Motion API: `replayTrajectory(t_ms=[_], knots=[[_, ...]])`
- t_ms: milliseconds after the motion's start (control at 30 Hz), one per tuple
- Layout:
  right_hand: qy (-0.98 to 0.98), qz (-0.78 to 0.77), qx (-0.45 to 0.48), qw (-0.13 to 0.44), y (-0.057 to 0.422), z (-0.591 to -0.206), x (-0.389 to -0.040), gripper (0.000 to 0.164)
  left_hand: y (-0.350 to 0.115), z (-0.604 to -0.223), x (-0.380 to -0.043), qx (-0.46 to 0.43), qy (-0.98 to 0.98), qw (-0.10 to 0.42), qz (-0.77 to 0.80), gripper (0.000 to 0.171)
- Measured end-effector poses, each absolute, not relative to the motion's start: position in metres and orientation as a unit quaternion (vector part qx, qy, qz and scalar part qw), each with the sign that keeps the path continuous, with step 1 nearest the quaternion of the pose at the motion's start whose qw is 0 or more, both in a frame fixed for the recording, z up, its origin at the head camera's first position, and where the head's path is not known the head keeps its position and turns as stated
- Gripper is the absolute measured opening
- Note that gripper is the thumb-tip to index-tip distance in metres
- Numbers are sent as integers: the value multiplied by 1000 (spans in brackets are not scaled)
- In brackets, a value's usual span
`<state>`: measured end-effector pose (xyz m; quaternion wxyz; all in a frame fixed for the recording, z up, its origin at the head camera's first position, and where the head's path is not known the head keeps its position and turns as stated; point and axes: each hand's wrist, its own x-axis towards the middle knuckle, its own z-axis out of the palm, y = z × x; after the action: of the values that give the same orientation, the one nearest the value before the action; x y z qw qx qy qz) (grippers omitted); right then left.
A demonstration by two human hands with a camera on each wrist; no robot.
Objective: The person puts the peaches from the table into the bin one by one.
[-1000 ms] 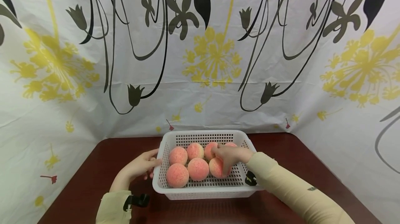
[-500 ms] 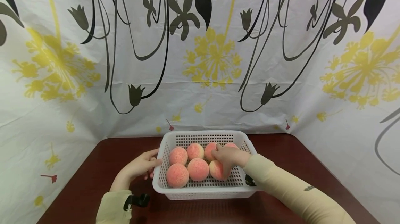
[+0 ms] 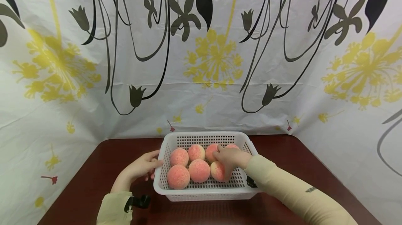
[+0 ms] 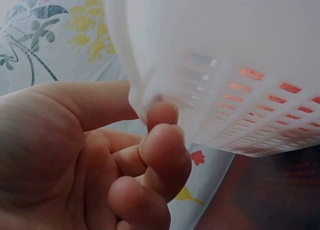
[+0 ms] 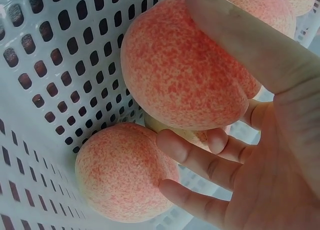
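A white perforated plastic basket (image 3: 213,193) stands on the table with several pink-and-yellow peaches in two rows inside. My left hand (image 3: 142,165) grips its left rim, with fingertips (image 4: 165,145) curled beneath the edge in the left wrist view. Inside the basket, at the right end of the near row, my right hand (image 3: 231,158) holds a peach (image 3: 217,171). Up close in the right wrist view, the thumb lies across this peach (image 5: 175,70) and the fingers reach under it. Two fingertips are right at a neighbouring peach (image 5: 125,175). The hand partly covers the back-right peaches.
The other peaches, such as the near-left peach (image 3: 178,176) and the middle peach (image 3: 199,171), lie close together. A dark red-brown table (image 3: 125,148) bears the basket. Behind and beside it hangs a white flower-patterned sheet (image 3: 201,106).
My right hand and sleeve have shifted very slightly left and toward the near side, still at the same peach. The left hand and basket stay in place.
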<state>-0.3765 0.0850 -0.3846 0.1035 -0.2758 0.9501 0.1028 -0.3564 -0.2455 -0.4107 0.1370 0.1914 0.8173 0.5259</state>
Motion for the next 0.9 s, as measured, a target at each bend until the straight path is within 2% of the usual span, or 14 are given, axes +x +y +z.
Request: replayTrajectory(t_ms=[133, 267, 667, 800, 900], knots=[[952, 81, -275, 104, 90, -384, -375, 72, -243, -410, -357, 193, 817, 139, 525, 56], [953, 36, -282, 102, 99, -376, -374, 65, -242, -409, -356, 193, 816, 141, 525, 56], [959, -64, -256, 100, 155, -320, -368, 43, -245, -407, -353, 185, 811, 149, 534, 61], [957, -84, -270, 66, 189, -310, -363, 33, -245, -407, -353, 183, 808, 156, 538, 62], [955, -99, -278, 35, 213, -305, -356, 31, -244, -406, -353, 182, 804, 159, 543, 63]])
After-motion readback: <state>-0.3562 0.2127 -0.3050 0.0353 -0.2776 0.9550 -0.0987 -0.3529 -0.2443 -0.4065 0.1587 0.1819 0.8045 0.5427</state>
